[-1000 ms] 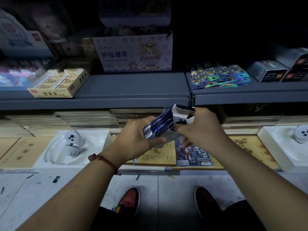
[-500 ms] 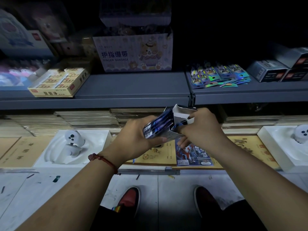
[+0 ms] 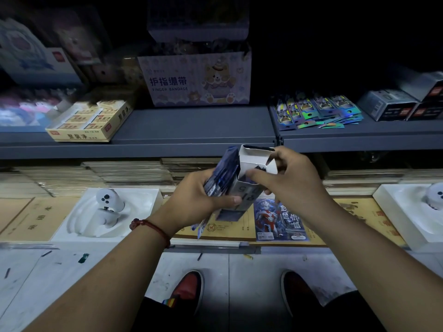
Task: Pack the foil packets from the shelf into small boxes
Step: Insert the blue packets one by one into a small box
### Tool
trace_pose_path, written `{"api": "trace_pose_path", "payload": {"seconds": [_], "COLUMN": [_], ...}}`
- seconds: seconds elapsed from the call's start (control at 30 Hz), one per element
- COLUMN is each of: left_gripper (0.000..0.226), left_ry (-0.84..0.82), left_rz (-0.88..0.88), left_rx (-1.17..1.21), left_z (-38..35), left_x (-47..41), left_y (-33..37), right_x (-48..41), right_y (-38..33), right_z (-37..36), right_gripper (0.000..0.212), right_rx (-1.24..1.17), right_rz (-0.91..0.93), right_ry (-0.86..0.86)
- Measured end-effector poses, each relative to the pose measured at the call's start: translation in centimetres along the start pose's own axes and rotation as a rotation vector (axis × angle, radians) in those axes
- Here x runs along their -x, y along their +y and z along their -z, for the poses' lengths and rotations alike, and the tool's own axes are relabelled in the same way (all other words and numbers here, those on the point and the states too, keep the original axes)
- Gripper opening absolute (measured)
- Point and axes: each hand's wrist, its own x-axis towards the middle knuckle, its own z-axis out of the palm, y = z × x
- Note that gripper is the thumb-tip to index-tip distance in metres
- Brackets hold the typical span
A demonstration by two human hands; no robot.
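Hands meet in front of a dim shop shelf. The left hand, with a red cord bracelet at the wrist, curls its fingers round a bundle of foil packets printed in blue. Its thumb lies across the lower part of a small box. The right hand pinches the white flaps at the top of that box between thumb and fingers. The box is tilted with its top open and touches the bundle. The print on its side is too skewed to read. Loose foil packets lie fanned on the shelf to the upper right, beside grey boxes. Further left, a pastel carton reads "FINGER BANDAGE" under Chinese characters. A yellow carton bears Chinese characters.
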Motion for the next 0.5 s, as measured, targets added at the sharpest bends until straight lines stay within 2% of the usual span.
{"api": "trace_pose_path", "payload": {"seconds": [0.1,0.23,0.37,0.5], "left_gripper": [0.035,0.03,0.024,0.022], "left_ry": [-0.015,0.009,0.066,0.062], "left_rz": [0.054,0.075,0.063,0.046], "left_rx": [0.075,0.137,0.183,0.18], "left_z": [0.2,0.1,0.1,-0.2], "left_x": [0.0,0.1,-0.1,-0.1], "left_y": [0.1,0.3,0.2,0.4], "right_x": [0.1,0.7,1.1,1.1], "right_y": [-0.1,-0.6,-0.8,-0.4], "right_z": [-0.1,0.2,0.1,-0.8], "right_gripper": [0.027,0.027,0.009,0.024], "right_rx": [-0.037,0.068,0.227,0.312], "right_rz": [0.087,0.323,0.58,0.665], "right_ry": [0.078,0.26,0.192,0.142]}}
